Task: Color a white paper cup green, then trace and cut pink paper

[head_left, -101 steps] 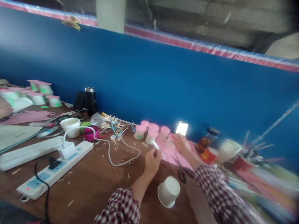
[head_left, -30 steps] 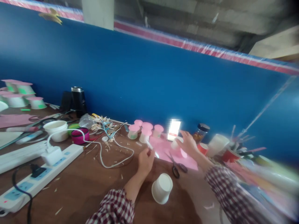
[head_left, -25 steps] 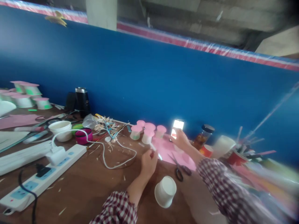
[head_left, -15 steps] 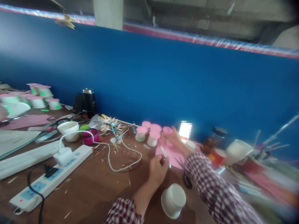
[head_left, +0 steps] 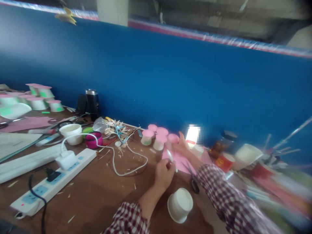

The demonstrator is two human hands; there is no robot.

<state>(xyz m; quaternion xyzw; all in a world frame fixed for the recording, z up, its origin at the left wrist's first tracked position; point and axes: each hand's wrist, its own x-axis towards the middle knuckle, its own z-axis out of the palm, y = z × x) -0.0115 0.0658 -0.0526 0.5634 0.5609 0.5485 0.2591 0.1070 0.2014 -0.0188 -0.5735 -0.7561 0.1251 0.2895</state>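
Note:
My left hand (head_left: 164, 174) is closed around a thin white stick-like tool (head_left: 171, 158) over the brown table. My right hand (head_left: 182, 147) reaches forward onto a pink sheet (head_left: 179, 162), its fingers beside a pink-topped cup (head_left: 173, 138); whether they grip it is unclear. More pink-topped white cups (head_left: 156, 136) stand just left of it. An upturned white paper cup (head_left: 179, 205) sits near my left wrist. Black scissors (head_left: 193, 182) lie on the pink sheet by my right sleeve.
A lit phone (head_left: 192, 134) leans on the blue wall. A white power strip (head_left: 52, 181) with a charger cable (head_left: 122, 165) lies at left, beside a white bowl (head_left: 71, 133) and black flask (head_left: 91, 102). A jar (head_left: 218, 148) and red cup (head_left: 225, 161) crowd the right.
My right hand drew back from near the phone and moved left to the pink-topped cups. My left hand stayed closed on the white stick. The view shifted slightly.

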